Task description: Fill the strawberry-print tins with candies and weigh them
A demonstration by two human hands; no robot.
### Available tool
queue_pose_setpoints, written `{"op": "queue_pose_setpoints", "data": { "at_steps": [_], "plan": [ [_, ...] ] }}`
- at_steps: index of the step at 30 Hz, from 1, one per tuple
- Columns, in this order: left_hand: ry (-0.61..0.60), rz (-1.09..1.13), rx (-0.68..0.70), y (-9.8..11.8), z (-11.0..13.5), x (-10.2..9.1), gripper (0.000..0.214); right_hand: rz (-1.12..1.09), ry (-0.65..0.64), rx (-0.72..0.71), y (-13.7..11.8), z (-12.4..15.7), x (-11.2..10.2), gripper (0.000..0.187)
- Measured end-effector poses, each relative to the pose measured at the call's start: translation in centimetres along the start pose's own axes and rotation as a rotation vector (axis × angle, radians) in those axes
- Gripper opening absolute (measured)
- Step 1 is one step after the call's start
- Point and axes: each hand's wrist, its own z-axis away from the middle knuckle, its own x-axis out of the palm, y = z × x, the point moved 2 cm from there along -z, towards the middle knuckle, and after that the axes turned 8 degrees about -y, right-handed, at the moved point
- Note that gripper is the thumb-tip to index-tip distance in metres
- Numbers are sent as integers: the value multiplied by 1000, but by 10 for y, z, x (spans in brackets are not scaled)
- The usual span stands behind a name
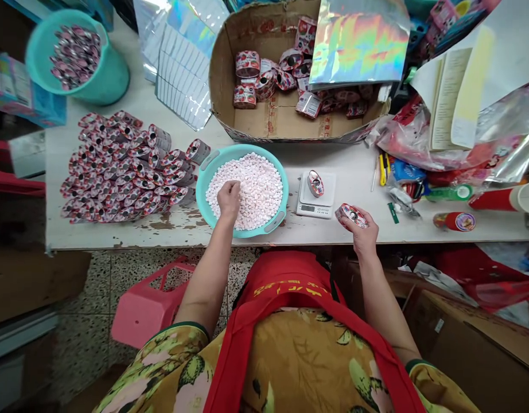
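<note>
My left hand (228,198) is inside a teal basin (247,154) full of small white and pink candies (258,186), fingers curled together among them. My right hand (361,229) holds a small oval printed tin (351,215) just above the table edge, right of a white scale (316,202). Another oval tin (315,183) sits on the scale's platform. A large pile of the same tins (118,169) lies on the table to the left of the basin.
A cardboard box (281,123) with more tins stands behind the basin. A teal bucket (101,74) of tins sits at far left. Holographic bags (359,40), stacked pouches (182,74), pens, tape and red tubes (501,199) crowd the right. A pink stool (148,307) stands below.
</note>
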Motion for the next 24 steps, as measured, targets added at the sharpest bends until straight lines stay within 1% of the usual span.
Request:
{"op": "queue_pose_setpoints", "data": {
  "at_steps": [1,2,3,6,8,9,10,11,12,15,17,18,19,20,21,22,24],
  "plan": [
    [16,50,-47,-3,2,-3,19,6,-12,-7,0,-3,0,67],
    [14,47,-66,-4,5,-5,17,12,-22,-10,0,-5,-1,66],
    [0,-4,-55,-3,7,-8,16,19,-32,-11,-1,-7,-1,66],
    [-55,-247,71,8,14,-11,26,43,-68,-35,-3,-12,0,64],
    [-57,-315,170,25,18,-5,30,77,-94,-79,-5,-15,-1,61],
    [-70,-316,219,36,19,3,30,92,-109,-103,-6,-16,-1,59],
    [-107,-309,276,49,20,14,31,100,-125,-120,-6,-18,-2,59],
    [-169,-303,346,63,20,29,32,98,-135,-127,-6,-21,-2,59],
    [-256,-304,430,79,19,47,34,89,-141,-126,-6,-24,-3,61],
    [-570,-365,704,123,13,110,43,62,-146,-93,-7,-35,-1,65],
    [-729,-422,809,144,6,143,39,62,-141,-83,-9,-43,4,67],
    [-770,-440,820,150,2,153,33,60,-135,-84,-11,-48,9,67],
    [-784,-445,806,155,-2,157,26,58,-122,-89,-12,-53,14,68],
    [-769,-429,771,157,-4,155,21,59,-109,-101,-13,-59,21,68],
    [-725,-391,723,158,-5,148,22,69,-106,-122,-13,-65,29,67],
    [-663,-334,669,157,-4,136,28,89,-118,-152,-13,-72,38,66],
    [-543,-195,573,152,3,103,38,162,-173,-222,-10,-87,59,62]
  ]
}}
